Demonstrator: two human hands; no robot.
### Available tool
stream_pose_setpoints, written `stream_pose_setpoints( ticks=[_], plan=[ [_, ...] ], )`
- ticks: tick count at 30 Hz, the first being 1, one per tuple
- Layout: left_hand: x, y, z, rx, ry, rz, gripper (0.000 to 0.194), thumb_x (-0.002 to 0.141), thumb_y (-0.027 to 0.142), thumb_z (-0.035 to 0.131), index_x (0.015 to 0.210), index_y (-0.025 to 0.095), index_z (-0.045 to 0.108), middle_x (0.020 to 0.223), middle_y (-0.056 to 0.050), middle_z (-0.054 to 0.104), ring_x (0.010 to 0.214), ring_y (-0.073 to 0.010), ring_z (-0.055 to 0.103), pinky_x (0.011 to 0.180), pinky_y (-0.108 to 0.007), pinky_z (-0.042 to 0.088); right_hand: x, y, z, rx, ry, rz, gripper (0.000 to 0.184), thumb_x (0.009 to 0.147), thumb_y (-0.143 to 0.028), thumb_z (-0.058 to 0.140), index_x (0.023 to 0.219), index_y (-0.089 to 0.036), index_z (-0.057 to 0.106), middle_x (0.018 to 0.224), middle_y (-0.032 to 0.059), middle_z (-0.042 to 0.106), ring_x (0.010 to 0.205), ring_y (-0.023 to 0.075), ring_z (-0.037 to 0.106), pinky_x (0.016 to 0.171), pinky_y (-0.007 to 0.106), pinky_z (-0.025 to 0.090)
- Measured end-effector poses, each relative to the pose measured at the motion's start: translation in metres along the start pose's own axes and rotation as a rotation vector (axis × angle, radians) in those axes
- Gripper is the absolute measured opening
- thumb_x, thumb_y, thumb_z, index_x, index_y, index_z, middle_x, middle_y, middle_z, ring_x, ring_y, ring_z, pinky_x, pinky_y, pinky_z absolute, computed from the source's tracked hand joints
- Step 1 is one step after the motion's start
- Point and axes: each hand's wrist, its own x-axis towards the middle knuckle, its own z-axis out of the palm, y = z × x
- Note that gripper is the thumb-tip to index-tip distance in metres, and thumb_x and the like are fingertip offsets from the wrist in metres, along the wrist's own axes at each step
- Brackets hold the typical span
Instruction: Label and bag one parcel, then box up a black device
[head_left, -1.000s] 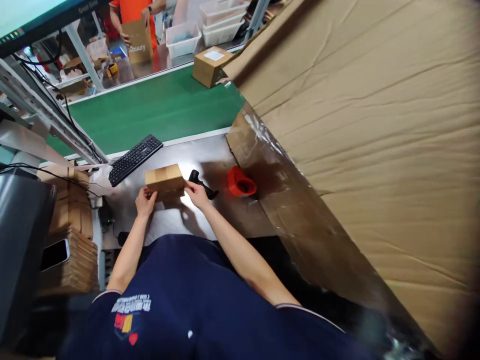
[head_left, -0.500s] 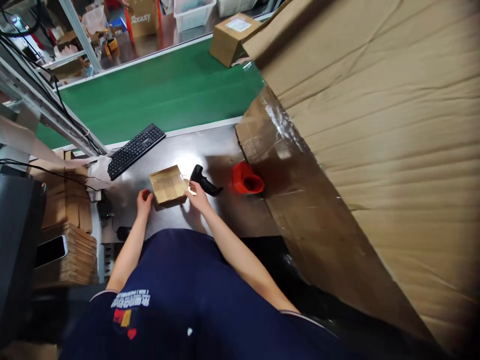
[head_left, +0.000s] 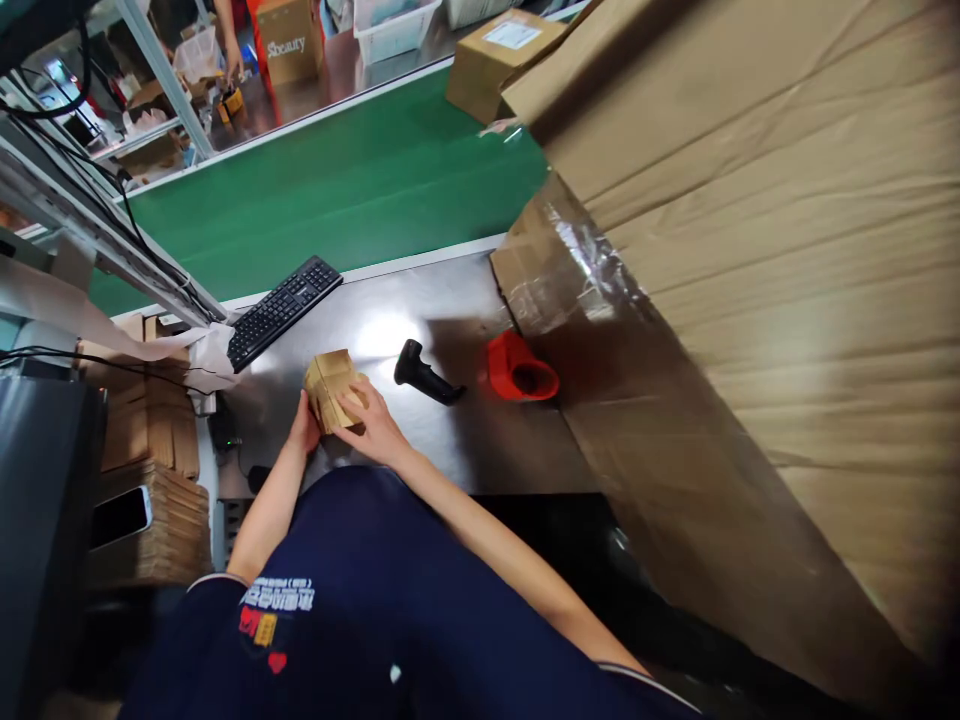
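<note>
A small cardboard box (head_left: 328, 375) is over the metal worktop, turned and tilted, with its creased side toward me. My left hand (head_left: 304, 424) grips its lower left side, thumb up along the edge. My right hand (head_left: 373, 424) holds the right side, fingers bent over the cardboard; the fingertips are partly hidden. Right of my hands, a black handheld barcode scanner (head_left: 426, 373) lies on the worktop, touched by neither hand. Farther right stands a red scanner holder (head_left: 521, 367) with a round opening.
A black keyboard (head_left: 285, 308) lies at the back left. Behind the worktop (head_left: 480, 440) runs a green conveyor belt (head_left: 337, 180) bearing a labelled carton (head_left: 499, 65). Large cardboard (head_left: 750, 250) fills the right. At left, a phone (head_left: 121, 517) rests on stacked flat cartons (head_left: 176, 520). Another person's hand (head_left: 234, 62) shows beyond the belt.
The box has been turned and tilted from its flatter pose. My right hand has moved left, away from the scanner, onto the box. My left hand has closed on its left side.
</note>
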Motion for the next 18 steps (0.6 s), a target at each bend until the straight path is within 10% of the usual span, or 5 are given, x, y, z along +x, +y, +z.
stream_pose_setpoints(
  ticks=[5,10,18],
  plan=[
    [-0.002,-0.007,-0.015,0.133,0.165,0.006,0.053,0.092,0.063,0.06,0.111,0.015,0.071,0.113,-0.014,0.077,0.111,-0.0271,0.071,0.098,-0.038,0.055,-0.002,-0.004,0.01,0.058,0.024,-0.108,0.057,0.087,-0.046,0.075,0.138,-0.023,0.066,0.149,0.0177,0.048,0.146,0.0399,0.035,0.121,0.062,0.035],
    [0.009,0.007,-0.031,0.37,0.376,-0.002,0.045,0.075,0.056,0.081,0.091,0.015,0.069,0.094,-0.011,0.076,0.098,-0.0257,0.071,0.091,-0.036,0.053,0.006,0.002,0.01,0.246,0.086,0.243,0.044,0.087,-0.042,0.072,0.126,-0.023,0.07,0.139,0.0154,0.053,0.131,0.0338,0.05,0.11,0.059,0.048],
    [0.012,0.02,-0.024,0.676,0.496,0.022,0.037,0.079,0.045,0.082,0.091,0.018,0.059,0.105,-0.017,0.074,0.102,-0.0288,0.071,0.088,-0.04,0.054,0.032,0.008,-0.009,0.316,-0.143,0.553,0.102,0.064,-0.039,0.085,0.15,-0.018,0.032,0.135,0.0161,0.059,0.121,0.0323,0.061,0.108,0.053,0.049]
  ],
)
